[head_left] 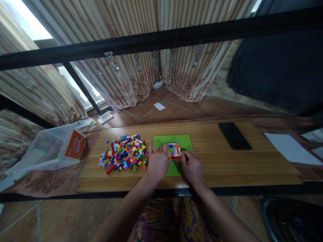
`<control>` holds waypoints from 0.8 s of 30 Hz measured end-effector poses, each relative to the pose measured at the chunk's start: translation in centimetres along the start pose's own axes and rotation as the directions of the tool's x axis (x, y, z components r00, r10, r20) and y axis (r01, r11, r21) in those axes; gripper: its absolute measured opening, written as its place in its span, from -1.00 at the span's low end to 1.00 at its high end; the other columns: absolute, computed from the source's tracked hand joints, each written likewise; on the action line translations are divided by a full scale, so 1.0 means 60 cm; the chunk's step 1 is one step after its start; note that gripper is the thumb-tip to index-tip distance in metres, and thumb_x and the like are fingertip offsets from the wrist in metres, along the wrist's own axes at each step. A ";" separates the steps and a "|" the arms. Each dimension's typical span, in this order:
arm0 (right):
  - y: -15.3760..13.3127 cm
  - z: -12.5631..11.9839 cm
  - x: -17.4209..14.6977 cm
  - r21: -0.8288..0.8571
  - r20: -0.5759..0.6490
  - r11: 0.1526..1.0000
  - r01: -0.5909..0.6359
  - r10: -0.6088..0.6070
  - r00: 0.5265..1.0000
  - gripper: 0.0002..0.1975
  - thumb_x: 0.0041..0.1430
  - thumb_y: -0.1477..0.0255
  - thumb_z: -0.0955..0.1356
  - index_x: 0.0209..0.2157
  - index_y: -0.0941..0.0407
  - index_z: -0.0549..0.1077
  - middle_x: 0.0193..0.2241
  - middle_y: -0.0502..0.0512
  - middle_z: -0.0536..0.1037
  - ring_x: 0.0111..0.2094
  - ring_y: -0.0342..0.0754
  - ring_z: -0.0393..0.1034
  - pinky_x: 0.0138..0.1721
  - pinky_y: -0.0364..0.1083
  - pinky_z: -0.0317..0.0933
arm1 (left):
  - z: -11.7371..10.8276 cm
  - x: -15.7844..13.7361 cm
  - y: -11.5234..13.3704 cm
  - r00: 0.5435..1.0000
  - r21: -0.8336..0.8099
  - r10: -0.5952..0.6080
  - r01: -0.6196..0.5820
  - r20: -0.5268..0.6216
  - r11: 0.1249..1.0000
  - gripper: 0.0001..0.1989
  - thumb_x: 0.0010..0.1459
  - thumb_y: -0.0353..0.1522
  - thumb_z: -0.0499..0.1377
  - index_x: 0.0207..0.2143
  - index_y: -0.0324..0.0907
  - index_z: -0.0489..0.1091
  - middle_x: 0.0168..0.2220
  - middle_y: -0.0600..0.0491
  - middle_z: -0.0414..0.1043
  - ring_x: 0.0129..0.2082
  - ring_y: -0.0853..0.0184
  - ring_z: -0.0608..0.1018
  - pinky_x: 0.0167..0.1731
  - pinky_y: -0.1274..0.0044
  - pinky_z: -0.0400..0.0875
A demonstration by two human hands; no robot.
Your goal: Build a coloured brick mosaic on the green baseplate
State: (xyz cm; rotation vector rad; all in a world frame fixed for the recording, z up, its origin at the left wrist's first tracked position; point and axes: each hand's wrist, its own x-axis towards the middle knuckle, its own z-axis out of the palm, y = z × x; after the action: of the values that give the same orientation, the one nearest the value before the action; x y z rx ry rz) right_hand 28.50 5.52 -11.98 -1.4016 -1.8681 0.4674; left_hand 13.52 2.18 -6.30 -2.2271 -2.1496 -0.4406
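Observation:
A green studded baseplate (185, 138) lies on the wooden board in front of me. On its middle sits a flat block of toy bricks (174, 150) in white, blue, yellow, orange, purple and red. My left hand (158, 163) reaches over the plate's left part, fingers apart, a fingertip touching the block's left side. My right hand (193, 167) is closed, with curled fingers and thumb against the block's right edge; whatever is in that pinch is hidden. Left of my left hand spreads a heap of loose toy bricks (124, 153) in many colours.
The wooden board (214, 171) carries a black phone (234, 135) at the right. Left of it stands a clear plastic bin (50, 148) with an orange label. White paper (294, 148) lies at the far right. A black metal bar (156, 40) with hanging clips crosses above.

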 end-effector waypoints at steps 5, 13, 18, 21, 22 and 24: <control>-0.004 -0.002 0.001 -0.017 -0.005 1.000 -0.002 0.002 1.000 -0.69 0.28 0.31 0.19 -0.40 0.12 0.47 -0.40 0.12 0.52 -0.38 -0.06 0.38 -0.33 -0.13 0.15 | 0.025 -0.034 -0.018 0.993 -0.194 -0.103 0.091 -0.054 0.977 -0.53 0.13 -0.31 0.20 0.09 -0.14 0.22 -0.02 -0.06 0.48 -0.01 0.16 0.48 0.17 0.14 0.06; -0.004 -0.003 0.000 -0.028 -0.009 1.000 -0.004 0.004 1.000 -0.68 0.29 0.31 0.18 -0.39 0.11 0.48 -0.40 0.11 0.52 -0.38 -0.07 0.38 -0.33 -0.13 0.15 | 0.044 -0.075 0.005 0.998 -0.061 -0.035 0.032 -0.049 0.998 -0.52 0.20 -0.28 0.11 0.18 -0.08 0.24 0.18 -0.14 0.29 0.09 0.01 0.37 0.09 0.04 0.15; -0.005 -0.004 0.001 -0.041 -0.002 0.999 -0.004 0.004 1.000 -0.67 0.29 0.30 0.18 -0.39 0.11 0.48 -0.40 0.12 0.52 -0.38 -0.06 0.38 -0.33 -0.12 0.15 | 0.044 -0.071 0.015 0.999 0.032 -0.044 0.045 -0.021 0.998 -0.54 0.22 -0.27 0.07 0.18 -0.09 0.25 0.19 -0.15 0.28 0.10 0.00 0.36 0.11 -0.02 0.10; -0.003 -0.004 0.000 -0.037 -0.008 0.999 -0.005 0.004 1.000 -0.67 0.29 0.29 0.18 -0.39 0.11 0.49 -0.39 0.13 0.53 -0.37 -0.05 0.38 -0.32 -0.12 0.16 | 0.044 -0.068 0.017 0.999 0.043 -0.042 0.042 0.005 0.998 -0.57 0.24 -0.29 0.04 0.16 -0.08 0.27 0.20 -0.13 0.27 0.11 0.01 0.35 0.12 -0.02 0.10; -0.002 -0.003 0.000 -0.036 -0.010 0.999 -0.004 0.004 1.000 -0.66 0.29 0.29 0.18 -0.38 0.11 0.49 -0.39 0.13 0.53 -0.36 -0.05 0.38 -0.32 -0.12 0.16 | 0.044 -0.067 0.017 0.999 0.042 -0.038 0.038 0.012 0.998 -0.58 0.25 -0.31 0.03 0.15 -0.07 0.27 0.21 -0.13 0.26 0.11 0.02 0.35 0.13 -0.02 0.10; -0.001 -0.002 -0.001 -0.035 -0.010 0.999 -0.001 0.001 1.000 -0.66 0.29 0.29 0.17 -0.38 0.11 0.49 -0.39 0.14 0.53 -0.36 -0.05 0.38 -0.31 -0.12 0.16 | 0.044 -0.065 0.017 0.999 0.042 -0.026 0.025 0.026 0.999 -0.58 0.24 -0.36 0.01 0.16 -0.08 0.27 0.21 -0.12 0.25 0.11 0.03 0.36 0.13 -0.01 0.10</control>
State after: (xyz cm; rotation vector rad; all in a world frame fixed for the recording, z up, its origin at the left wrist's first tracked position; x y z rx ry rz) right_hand 28.56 5.45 -11.86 -1.4256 -1.8754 0.4292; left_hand 14.94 -1.16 -9.45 -2.1989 -2.1808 -0.3662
